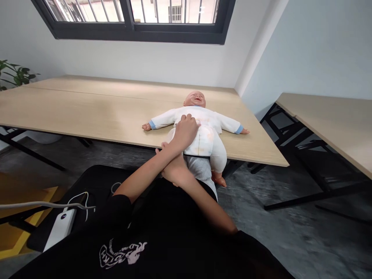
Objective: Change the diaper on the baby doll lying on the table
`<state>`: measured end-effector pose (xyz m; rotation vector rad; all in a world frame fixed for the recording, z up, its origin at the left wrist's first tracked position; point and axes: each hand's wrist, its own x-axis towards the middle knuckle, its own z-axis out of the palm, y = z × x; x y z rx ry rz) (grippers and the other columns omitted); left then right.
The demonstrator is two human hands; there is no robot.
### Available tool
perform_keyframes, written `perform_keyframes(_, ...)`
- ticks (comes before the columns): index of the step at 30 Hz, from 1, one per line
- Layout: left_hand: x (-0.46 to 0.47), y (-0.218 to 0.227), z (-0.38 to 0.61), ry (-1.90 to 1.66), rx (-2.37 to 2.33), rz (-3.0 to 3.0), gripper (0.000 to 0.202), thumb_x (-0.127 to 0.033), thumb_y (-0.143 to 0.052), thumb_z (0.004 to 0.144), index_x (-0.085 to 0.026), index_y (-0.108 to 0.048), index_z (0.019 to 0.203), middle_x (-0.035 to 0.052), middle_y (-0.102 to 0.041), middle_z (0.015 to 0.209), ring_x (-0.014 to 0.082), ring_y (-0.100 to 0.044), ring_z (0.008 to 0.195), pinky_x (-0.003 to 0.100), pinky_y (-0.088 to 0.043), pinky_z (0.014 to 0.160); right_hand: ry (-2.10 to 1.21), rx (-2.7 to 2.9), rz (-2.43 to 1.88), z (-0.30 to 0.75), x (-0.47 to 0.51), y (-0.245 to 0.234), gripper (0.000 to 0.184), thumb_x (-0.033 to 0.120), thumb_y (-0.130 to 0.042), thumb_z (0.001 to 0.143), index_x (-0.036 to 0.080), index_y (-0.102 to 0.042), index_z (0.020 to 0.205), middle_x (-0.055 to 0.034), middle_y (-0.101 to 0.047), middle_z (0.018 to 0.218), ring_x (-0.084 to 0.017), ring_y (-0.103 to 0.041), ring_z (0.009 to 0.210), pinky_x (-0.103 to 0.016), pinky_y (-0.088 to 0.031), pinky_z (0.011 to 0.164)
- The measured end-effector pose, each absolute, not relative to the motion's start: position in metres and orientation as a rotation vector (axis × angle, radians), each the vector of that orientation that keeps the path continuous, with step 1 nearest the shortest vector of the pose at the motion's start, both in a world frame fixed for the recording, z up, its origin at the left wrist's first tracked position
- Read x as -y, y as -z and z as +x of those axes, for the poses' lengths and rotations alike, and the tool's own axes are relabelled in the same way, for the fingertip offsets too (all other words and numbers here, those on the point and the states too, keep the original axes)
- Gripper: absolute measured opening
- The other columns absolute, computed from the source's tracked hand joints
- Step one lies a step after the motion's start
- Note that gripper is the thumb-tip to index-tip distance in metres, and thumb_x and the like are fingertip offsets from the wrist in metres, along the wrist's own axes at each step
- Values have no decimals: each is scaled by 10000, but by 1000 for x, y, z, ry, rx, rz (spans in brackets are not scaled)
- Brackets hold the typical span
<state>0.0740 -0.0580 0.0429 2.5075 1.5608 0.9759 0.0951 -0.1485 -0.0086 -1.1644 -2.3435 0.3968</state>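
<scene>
A baby doll [197, 99] in a white top with blue cuffs lies face up at the table's front edge, arms spread. A patterned diaper [205, 141] covers its belly and hips. My left hand [187, 130] rests at the diaper's upper left side, fingers curled onto it. Below, my right hand [176, 168] crosses under my left forearm, beside the doll's leg on the left. Its fingers are mostly hidden; whether the pink tips past the forearm are fingers or doll toes I cannot tell. The doll's other leg [219, 155] hangs over the edge.
The wooden table [116, 112] runs along the wall under a window [139, 33]. Another table [328, 116] stands at the right. A black chair [87, 186] at lower left bears a white power bank [61, 226] with cables. A plant [19, 73] shows at far left.
</scene>
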Motion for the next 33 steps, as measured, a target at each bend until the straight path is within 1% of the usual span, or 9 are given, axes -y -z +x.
perform_keyframes(2, 64, -40, 72, -970, -1532, 2560, 261, -311, -524, 1003, -92, -655, 950, 217, -626, 1105, 352, -517, 1173, 433, -444, 970, -561, 2599, -959, 129, 161, -23, 263, 377, -668, 925, 161, -736, 1059, -102, -748, 1028, -320, -627, 1201, -524, -346, 1219)
perform_keyframes(3, 66, -39, 71, -964, -1526, 2576, 295, -337, -513, 1010, -85, -663, 972, 222, -631, 1105, 353, -517, 1183, 435, -447, 976, -781, 2625, -884, 147, 166, -37, 331, 417, -516, 1017, 178, -743, 987, -66, -753, 902, -266, -680, 1076, -479, -433, 1157)
perform_keyframes(6, 70, -35, 68, -910, -1528, 2608, 372, -358, -465, 1031, -52, -661, 1111, 246, -635, 1185, 355, -522, 1230, 453, -440, 1026, -971, 2142, -947, 198, 170, -63, 367, 471, -484, 1017, 237, -701, 1197, -30, -721, 1186, -204, -673, 1127, -370, -521, 1058)
perform_keyframes(10, 77, -29, 66, -874, -1550, 2651, 487, -384, -390, 1061, -40, -562, 1361, 228, -566, 1415, 323, -462, 1390, 448, -355, 1171, -348, 1521, -1261, 234, 143, -47, 441, 488, -486, 989, 178, -684, 1232, -111, -660, 1306, -264, -589, 1269, -474, -421, 1160)
perform_keyframes(15, 89, -31, 59, -685, -1650, 2677, 585, -427, -314, 1077, -81, -408, 1539, 160, -385, 1613, 297, -322, 1522, 486, -287, 1236, -214, 1634, -1471, 221, 119, -7, 593, 487, -494, 970, 110, -556, 1424, -184, -551, 1437, -335, -509, 1343, -543, -391, 1162)
perform_keyframes(18, 89, -37, 54, -565, -1641, 2702, 594, -409, -302, 1078, -89, -353, 1576, 141, -309, 1649, 288, -267, 1550, 496, -272, 1244, -37, 1712, -1608, 200, 125, -2, 608, 469, -435, 1011, 139, -465, 1522, -211, -432, 1533, -401, -450, 1368, -622, -385, 1111)
perform_keyframes(26, 76, -43, 44, -515, -1551, 2694, 573, -368, -310, 1078, -107, -340, 1587, 128, -276, 1662, 291, -213, 1568, 518, -267, 1236, 92, 1751, -1740, 171, 130, -8, 552, 477, -422, 1036, 209, -502, 1512, -235, -371, 1560, -456, -488, 1260, -672, -421, 998)
perform_keyframes(31, 79, -39, 36, -695, -1419, 2587, 537, -390, -330, 1078, -180, -379, 1570, 97, -338, 1645, 289, -245, 1559, 519, -247, 1242, -21, 1696, -1461, 185, 135, -2, 613, 478, -415, 1035, 201, -340, 1577, -180, -400, 1557, -352, -431, 1394, -579, -382, 1135)
perform_keyframes(33, 85, -34, 28, -878, -1327, 2500, 502, -403, -353, 1075, -190, -442, 1520, 100, -446, 1586, 280, -344, 1515, 487, -288, 1229, -75, 1605, -1347, 195, 144, 1, 581, 482, -452, 1021, 171, -399, 1509, -168, -479, 1487, -291, -450, 1394, -507, -393, 1160)
